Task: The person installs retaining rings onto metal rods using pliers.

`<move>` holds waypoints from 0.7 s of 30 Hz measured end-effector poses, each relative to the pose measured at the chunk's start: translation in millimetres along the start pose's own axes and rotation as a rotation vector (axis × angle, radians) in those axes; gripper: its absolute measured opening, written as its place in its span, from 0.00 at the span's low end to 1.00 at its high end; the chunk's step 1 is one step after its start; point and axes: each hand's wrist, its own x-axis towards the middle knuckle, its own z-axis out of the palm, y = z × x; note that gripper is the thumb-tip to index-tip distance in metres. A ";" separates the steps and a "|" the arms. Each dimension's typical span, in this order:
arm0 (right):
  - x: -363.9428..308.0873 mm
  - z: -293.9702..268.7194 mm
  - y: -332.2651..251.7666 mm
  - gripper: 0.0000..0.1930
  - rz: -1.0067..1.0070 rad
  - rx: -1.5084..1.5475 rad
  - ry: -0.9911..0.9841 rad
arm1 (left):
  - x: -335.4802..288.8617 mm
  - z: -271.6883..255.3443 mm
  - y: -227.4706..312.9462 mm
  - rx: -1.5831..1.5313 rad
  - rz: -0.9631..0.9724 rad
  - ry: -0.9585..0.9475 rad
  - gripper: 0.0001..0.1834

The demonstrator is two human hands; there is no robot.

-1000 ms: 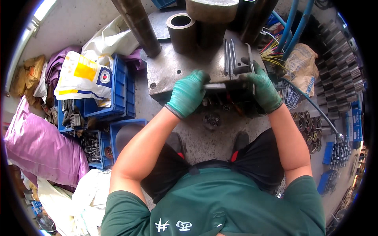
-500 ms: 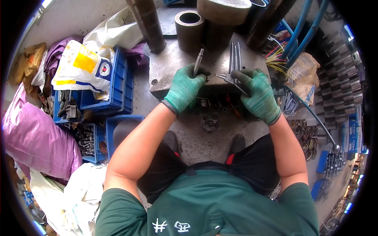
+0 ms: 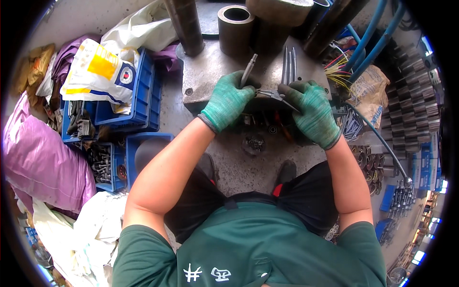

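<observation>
My left hand (image 3: 228,99), in a green knitted glove, is closed round a slim steel rod (image 3: 248,70) with a narrower stepped tip, held tilted upward. My right hand (image 3: 311,109), gloved the same way, grips a pair of pliers (image 3: 273,93). The jaws point left and reach my left hand's fingertips; I cannot make out what lies between them. Both hands are over the front edge of a heavy metal block (image 3: 201,71). Just beyond my right hand, several long steel rods (image 3: 289,64) lie on the block.
A thick metal tube (image 3: 234,36) stands at the back, between round steel posts (image 3: 184,26). Blue crates (image 3: 149,103) with metal parts and a white-yellow bag (image 3: 100,71) are on the left. Blue hoses (image 3: 377,40), coloured wires (image 3: 337,71) and stacked metal parts (image 3: 411,95) are on the right.
The pliers' jaws and my left fingers have come together, where a gap showed before. The rod in my left hand leans further to the right. The whole view has shifted slightly.
</observation>
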 end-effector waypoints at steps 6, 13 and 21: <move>-5.2 4.0 3.5 0.25 0.029 0.008 -0.019 | -0.3 0.0 0.2 0.043 0.093 -0.009 0.15; -10.0 -11.3 13.9 0.26 0.536 0.505 -0.042 | -2.4 -5.5 -2.6 0.060 0.078 0.085 0.21; -6.8 -15.1 5.6 0.25 0.524 0.468 -0.136 | -1.8 -5.9 -3.4 0.322 0.244 0.067 0.19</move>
